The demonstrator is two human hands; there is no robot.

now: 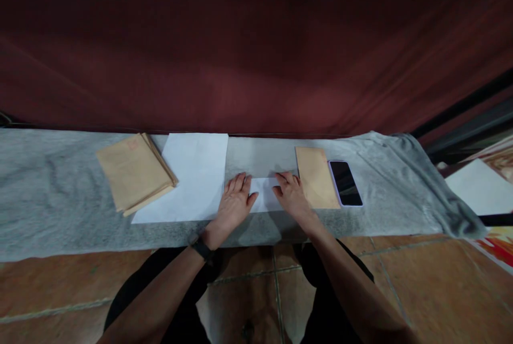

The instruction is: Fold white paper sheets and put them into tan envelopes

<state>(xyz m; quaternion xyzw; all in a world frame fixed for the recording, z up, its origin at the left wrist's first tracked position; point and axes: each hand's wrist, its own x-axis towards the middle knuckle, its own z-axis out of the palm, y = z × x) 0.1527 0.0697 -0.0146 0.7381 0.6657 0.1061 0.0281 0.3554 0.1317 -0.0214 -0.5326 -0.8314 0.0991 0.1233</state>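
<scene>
A narrow white folded paper (264, 194) lies on the grey cloth between my hands. My left hand (235, 200) rests flat on its left end, with the fingers spread a little. On the right end lies my right hand (290, 193), palm down, its fingers apart. Just left of my left hand are large white sheets (200, 173). Brown envelopes (134, 170) lie in a pile partly over those sheets. Beside my right hand is a single brown envelope (318, 178).
A phone (346, 184) with a purple edge lies right of the single envelope. The grey cloth (385, 184) covers a long narrow surface against a dark red curtain (256, 66). White paper (481, 186) shows at the far right, beyond the cloth.
</scene>
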